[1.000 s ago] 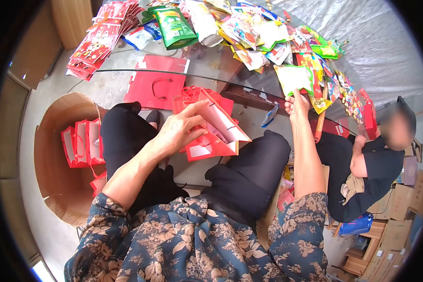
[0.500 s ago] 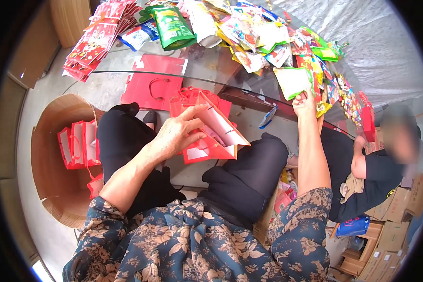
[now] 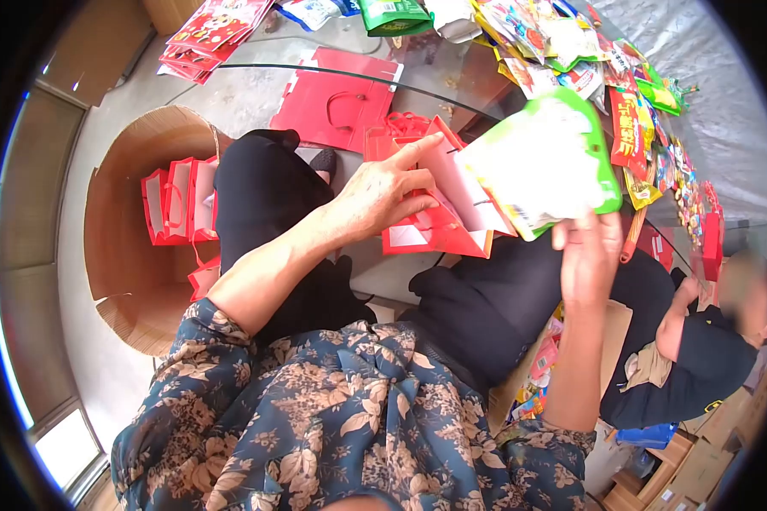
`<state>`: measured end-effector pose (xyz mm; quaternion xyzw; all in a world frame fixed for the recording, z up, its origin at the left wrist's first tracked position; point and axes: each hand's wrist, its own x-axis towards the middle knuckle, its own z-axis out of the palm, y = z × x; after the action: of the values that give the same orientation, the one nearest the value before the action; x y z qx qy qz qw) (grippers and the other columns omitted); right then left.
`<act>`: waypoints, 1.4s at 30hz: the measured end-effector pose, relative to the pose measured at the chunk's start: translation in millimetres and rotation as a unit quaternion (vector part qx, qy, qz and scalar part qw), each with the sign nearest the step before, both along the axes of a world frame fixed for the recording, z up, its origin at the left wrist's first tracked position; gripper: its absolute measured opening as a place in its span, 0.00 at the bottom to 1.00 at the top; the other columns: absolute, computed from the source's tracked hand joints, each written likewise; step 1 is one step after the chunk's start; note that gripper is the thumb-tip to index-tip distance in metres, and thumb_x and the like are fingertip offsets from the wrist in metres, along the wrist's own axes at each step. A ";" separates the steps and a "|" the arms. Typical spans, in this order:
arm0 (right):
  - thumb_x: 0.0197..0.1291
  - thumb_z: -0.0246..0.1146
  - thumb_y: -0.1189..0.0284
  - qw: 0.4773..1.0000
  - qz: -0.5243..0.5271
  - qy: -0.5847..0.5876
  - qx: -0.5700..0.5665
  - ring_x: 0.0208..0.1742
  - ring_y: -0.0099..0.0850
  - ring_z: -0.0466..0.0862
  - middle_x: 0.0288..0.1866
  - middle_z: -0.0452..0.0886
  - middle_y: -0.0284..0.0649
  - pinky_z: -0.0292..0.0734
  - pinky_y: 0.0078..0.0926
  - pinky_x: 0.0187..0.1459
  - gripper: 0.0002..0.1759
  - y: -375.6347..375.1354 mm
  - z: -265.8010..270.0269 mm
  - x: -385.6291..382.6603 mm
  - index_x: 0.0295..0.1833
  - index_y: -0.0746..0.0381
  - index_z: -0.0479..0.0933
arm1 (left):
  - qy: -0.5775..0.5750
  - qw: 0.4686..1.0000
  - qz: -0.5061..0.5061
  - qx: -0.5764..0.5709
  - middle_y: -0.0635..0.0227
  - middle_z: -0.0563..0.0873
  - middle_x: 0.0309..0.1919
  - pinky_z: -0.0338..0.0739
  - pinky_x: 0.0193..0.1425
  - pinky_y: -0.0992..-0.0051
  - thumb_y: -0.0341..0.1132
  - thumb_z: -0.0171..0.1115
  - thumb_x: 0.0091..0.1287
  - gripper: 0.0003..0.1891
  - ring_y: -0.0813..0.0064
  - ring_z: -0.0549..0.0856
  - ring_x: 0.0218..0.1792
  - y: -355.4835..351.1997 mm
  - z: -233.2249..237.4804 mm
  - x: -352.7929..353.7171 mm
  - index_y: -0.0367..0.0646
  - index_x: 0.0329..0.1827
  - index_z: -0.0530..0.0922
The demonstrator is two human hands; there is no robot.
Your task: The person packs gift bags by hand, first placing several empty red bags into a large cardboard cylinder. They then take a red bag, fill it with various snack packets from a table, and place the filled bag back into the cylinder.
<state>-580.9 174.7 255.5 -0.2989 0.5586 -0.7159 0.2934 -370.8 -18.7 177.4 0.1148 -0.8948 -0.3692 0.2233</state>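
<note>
My left hand grips the near side of a red paper gift bag, whose mouth gapes and shows a pale inside. Between the fingers and thumb of my right hand is a green-and-white snack packet, held by its lower edge. The packet's white face is washed out by glare, so its print is unreadable. It hangs just right of the bag's mouth, apart from my left hand. More red bags sit right behind the held one.
Left of my knee, a large cardboard box holds several red bags. A glass table bears a heap of snack packets and folded red bags. At right sits another person. A carton of packets stands by my right leg.
My right hand has lifted the green-and-white packet off the heap and brought it toward me, beside the bag's mouth. My left hand still holds the bag. The whole view has shifted.
</note>
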 end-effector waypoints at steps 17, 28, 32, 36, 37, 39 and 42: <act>0.72 0.64 0.76 0.976 0.091 0.082 0.182 0.38 0.30 0.91 0.49 0.87 0.46 0.81 0.21 0.36 0.14 -32.7 -42.7 37.8 0.59 0.69 0.75 | -0.004 1.000 -0.017 0.020 0.55 0.67 0.79 0.86 0.56 0.61 0.30 0.76 0.58 0.08 0.51 0.84 0.62 5.6 0.1 1.2 0.42 0.37 0.84; 0.72 0.64 0.74 0.968 -0.021 0.191 0.160 0.32 0.18 0.83 0.40 0.86 0.33 0.73 0.17 0.34 0.07 -15.6 -44.9 9.5 0.51 0.65 0.82 | 0.004 0.999 -0.046 -0.022 0.62 0.82 0.55 0.85 0.42 0.61 0.31 0.75 0.59 0.09 0.57 0.89 0.43 2.3 0.5 3.2 0.43 0.40 0.84; 0.74 0.62 0.65 0.972 -0.012 0.164 0.169 0.31 0.16 0.81 0.43 0.88 0.34 0.67 0.16 0.33 0.12 -28.3 -58.4 -19.5 0.50 0.63 0.82 | 0.014 0.994 -0.070 -0.080 0.65 0.83 0.40 0.81 0.36 0.61 0.32 0.75 0.59 0.09 0.57 0.86 0.34 5.0 -2.7 5.8 0.43 0.40 0.83; 0.74 0.62 0.63 0.979 0.007 0.136 0.153 0.31 0.16 0.82 0.42 0.88 0.34 0.66 0.17 0.32 0.14 -48.5 -81.2 -37.8 0.50 0.62 0.83 | 0.018 0.994 0.001 -0.103 0.67 0.82 0.37 0.82 0.37 0.64 0.34 0.74 0.61 0.09 0.60 0.85 0.34 -13.1 -0.4 9.0 0.43 0.39 0.82; 0.74 0.62 0.63 0.981 0.020 0.120 0.150 0.32 0.17 0.82 0.42 0.88 0.35 0.68 0.17 0.32 0.13 -53.4 -92.2 -43.0 0.50 0.62 0.83 | 0.005 0.992 -0.037 -0.120 0.66 0.82 0.37 0.82 0.38 0.65 0.34 0.74 0.60 0.09 0.60 0.85 0.35 -8.9 -3.7 8.2 0.43 0.39 0.82; 0.74 0.62 0.64 0.983 0.028 0.076 0.163 0.32 0.18 0.83 0.42 0.88 0.36 0.69 0.18 0.34 0.13 -60.7 -104.9 -44.8 0.50 0.62 0.83 | -0.022 0.981 -0.104 -0.161 0.66 0.82 0.37 0.82 0.40 0.66 0.33 0.74 0.60 0.09 0.61 0.86 0.37 -0.2 -11.1 7.5 0.42 0.38 0.82; 0.74 0.62 0.64 0.985 0.013 0.000 0.170 0.33 0.20 0.84 0.43 0.88 0.37 0.70 0.18 0.35 0.12 -58.4 -122.5 -46.5 0.51 0.61 0.83 | -0.033 0.992 -0.030 -0.114 0.65 0.83 0.40 0.82 0.42 0.67 0.31 0.73 0.61 0.08 0.60 0.86 0.40 -0.4 -10.1 8.5 0.42 0.39 0.82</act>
<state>-627.5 116.3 133.0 -0.2519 0.6683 -0.6067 0.3491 -362.4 -19.1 167.4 0.0741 -0.9409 -0.2672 0.1945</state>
